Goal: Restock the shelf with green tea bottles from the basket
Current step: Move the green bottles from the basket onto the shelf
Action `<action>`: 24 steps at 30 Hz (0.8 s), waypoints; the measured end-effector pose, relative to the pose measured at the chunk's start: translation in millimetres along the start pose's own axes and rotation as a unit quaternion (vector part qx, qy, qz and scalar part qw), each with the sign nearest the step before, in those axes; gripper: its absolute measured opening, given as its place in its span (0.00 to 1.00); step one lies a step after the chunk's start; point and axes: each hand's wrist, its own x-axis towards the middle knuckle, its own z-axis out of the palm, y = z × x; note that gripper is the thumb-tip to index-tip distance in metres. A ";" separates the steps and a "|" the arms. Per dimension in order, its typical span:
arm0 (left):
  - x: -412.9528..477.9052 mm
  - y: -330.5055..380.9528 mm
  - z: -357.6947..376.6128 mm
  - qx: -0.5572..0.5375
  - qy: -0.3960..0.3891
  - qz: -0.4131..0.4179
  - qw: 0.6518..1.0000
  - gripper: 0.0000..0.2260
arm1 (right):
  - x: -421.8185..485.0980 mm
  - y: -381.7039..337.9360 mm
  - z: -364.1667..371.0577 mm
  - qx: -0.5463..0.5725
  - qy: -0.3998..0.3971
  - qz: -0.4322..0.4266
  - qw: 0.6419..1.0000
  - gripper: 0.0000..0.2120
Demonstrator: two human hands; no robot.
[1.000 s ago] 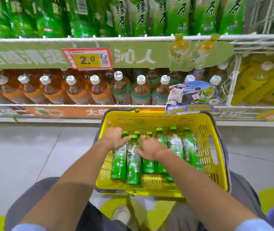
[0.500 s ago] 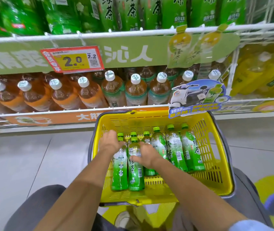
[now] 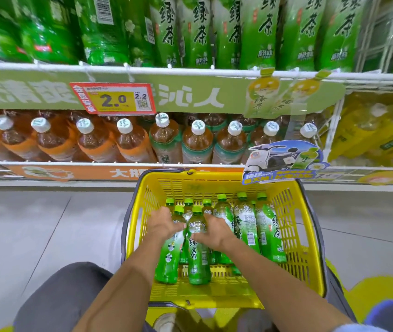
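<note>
Pale grey floor tiles (image 3: pixel 35 236) run up to a store shelf (image 3: pixel 190 73) whose white wire rail fronts a row of tall green tea packs with black characters. Below that rail hangs a red and yellow price tag (image 3: pixel 113 99), and under it stand brown tea bottles (image 3: pixel 198 144) with white caps, yellow ones further right. On the floor just in front of the shelving sits a yellow basket (image 3: pixel 310 236) with dark handles, and the green tea bottles (image 3: pixel 268 231) lie in it side by side, caps toward the shelf. Left hand (image 3: pixel 163 225) is wrapped over the neck of the leftmost bottle (image 3: pixel 169 257), fingers curled round it. Right hand (image 3: pixel 214 230) rests on the neighbouring bottle (image 3: pixel 198 257), fingers bent across its shoulder, thumb pressing its left side. Both bottles are tilted up.
</note>
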 end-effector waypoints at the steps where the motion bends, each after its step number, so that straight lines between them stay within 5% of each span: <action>1: 0.5 1.9 0.1 0.000 -0.004 -0.004 1.000 0.20 | -0.3 -0.9 0.7 0.005 0.000 0.010 1.000 0.44; 10: 9.4 1.1 -0.8 -0.039 -0.054 -0.021 0.998 0.29 | 4.1 -3.8 4.1 0.049 0.005 0.026 0.998 0.46; 20: -31.5 -1.3 -34.5 -0.302 -0.055 -0.024 0.951 0.33 | -27.1 -13.5 -43.4 0.112 0.033 -0.063 0.991 0.54; 24: -57.4 5.1 -66.6 -0.351 -0.035 0.009 0.936 0.38 | -51.6 -28.5 -73.7 0.119 0.071 -0.120 0.983 0.46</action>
